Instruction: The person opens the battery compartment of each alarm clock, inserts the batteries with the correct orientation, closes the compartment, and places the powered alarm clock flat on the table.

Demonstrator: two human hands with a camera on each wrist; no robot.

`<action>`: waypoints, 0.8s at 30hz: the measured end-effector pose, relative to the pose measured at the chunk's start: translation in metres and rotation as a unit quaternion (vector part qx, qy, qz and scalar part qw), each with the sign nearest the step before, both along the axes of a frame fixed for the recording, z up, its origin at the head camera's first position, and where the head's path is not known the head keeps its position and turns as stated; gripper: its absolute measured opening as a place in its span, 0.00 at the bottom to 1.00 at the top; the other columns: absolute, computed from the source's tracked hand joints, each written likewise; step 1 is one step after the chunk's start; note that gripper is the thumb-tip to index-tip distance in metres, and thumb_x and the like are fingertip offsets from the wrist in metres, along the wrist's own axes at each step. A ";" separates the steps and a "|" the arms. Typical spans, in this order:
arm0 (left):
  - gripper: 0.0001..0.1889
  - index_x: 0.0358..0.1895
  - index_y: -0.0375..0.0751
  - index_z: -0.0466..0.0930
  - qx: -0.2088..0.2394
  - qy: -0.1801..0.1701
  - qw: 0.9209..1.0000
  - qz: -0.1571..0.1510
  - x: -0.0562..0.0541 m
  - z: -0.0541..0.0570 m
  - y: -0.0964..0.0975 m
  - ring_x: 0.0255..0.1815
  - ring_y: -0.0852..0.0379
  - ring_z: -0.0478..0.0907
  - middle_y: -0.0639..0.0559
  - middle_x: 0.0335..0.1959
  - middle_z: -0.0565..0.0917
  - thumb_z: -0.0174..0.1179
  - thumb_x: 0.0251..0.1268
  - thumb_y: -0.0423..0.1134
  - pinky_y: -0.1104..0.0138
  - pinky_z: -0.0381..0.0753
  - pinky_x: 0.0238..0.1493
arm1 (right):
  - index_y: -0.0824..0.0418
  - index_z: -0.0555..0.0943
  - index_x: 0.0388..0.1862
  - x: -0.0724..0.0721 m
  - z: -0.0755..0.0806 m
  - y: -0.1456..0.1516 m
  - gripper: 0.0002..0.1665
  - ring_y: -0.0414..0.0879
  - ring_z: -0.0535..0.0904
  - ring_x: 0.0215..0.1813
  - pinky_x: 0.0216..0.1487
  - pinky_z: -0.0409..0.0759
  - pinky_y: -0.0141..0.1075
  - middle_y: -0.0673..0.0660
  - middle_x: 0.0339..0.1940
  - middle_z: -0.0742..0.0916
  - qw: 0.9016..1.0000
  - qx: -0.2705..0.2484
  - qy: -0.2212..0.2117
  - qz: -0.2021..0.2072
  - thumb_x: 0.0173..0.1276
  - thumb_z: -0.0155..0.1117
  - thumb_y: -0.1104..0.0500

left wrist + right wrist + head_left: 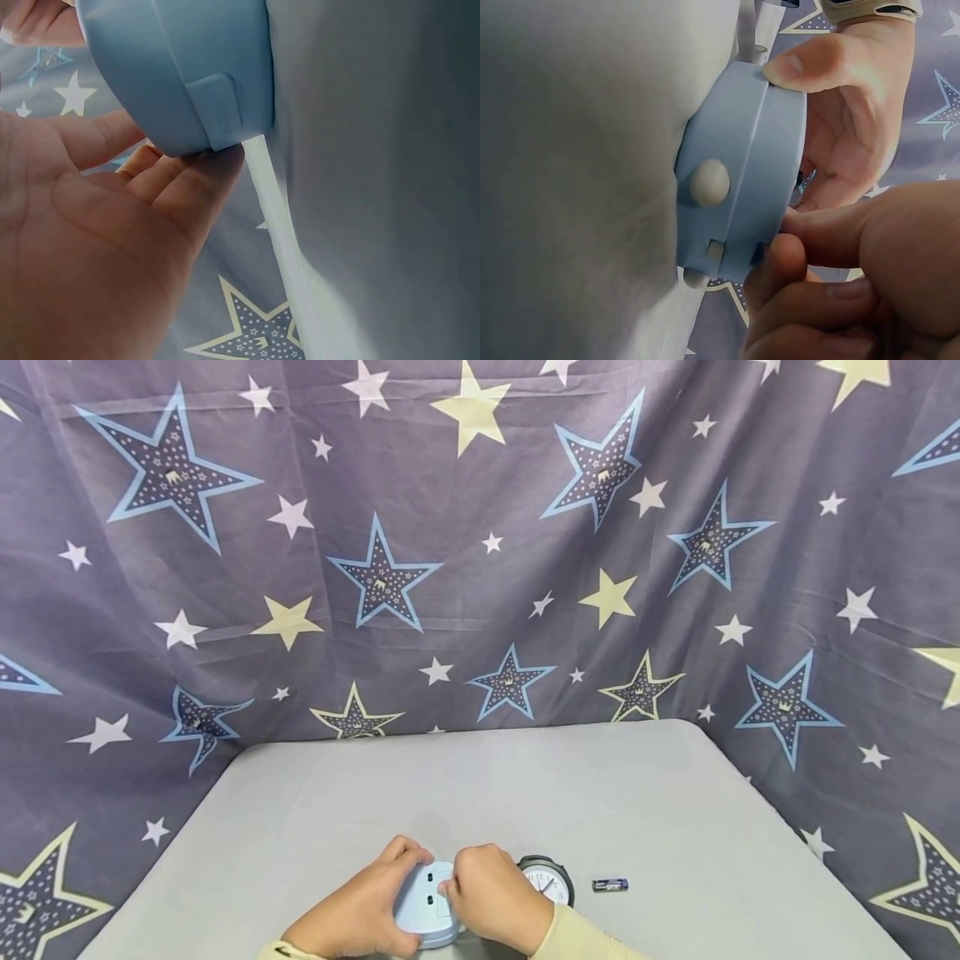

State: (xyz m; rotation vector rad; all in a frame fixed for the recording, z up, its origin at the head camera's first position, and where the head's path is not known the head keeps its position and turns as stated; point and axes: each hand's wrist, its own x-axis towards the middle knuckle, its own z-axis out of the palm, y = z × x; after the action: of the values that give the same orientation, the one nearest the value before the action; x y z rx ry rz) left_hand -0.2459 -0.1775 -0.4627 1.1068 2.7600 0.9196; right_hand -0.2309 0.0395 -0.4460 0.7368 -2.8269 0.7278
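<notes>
Blue clock (412,907) sits back-up at 6 o'clock on the surface (465,793); our left hand (367,897) clasps its 9 o'clock side, our right hand (498,893) pinches its 3 o'clock rim. We'd brace left, then ease the cover (442,908) gently.

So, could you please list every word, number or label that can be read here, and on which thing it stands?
"12": on the black clock, at the top of its face; the other numbers are too small or covered.
Battery: printed label, too small to read.
Blue case: any marks on its side tab are too faint to read.
</notes>
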 end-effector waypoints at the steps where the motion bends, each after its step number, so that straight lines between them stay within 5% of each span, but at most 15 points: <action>1: 0.42 0.64 0.40 0.74 -0.001 0.001 1.000 0.000 0.000 0.000 0.000 0.51 0.65 0.74 0.57 0.59 0.71 0.77 0.36 0.41 0.71 0.78 0.53 | 0.51 0.77 0.18 0.000 0.000 0.000 0.19 0.34 0.68 0.20 0.22 0.70 0.29 0.42 0.15 0.75 1.000 -0.001 -0.002 -0.001 0.68 0.72 0.54; 24: 0.43 0.65 0.40 0.73 -0.007 -0.033 0.999 0.002 -0.001 0.003 -0.001 0.50 0.64 0.74 0.56 0.59 0.70 0.78 0.38 0.43 0.71 0.77 0.52 | 0.47 0.72 0.14 -0.003 0.001 -0.001 0.23 0.33 0.67 0.18 0.19 0.67 0.29 0.39 0.12 0.72 0.999 -0.050 -0.015 -0.013 0.67 0.68 0.56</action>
State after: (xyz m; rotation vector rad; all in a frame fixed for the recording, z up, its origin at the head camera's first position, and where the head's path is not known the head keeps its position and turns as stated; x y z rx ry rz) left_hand -0.2472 -0.1787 -0.4594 1.0502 2.7136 0.9186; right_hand -0.2340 0.0390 -0.4445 0.6786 -2.7968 0.8762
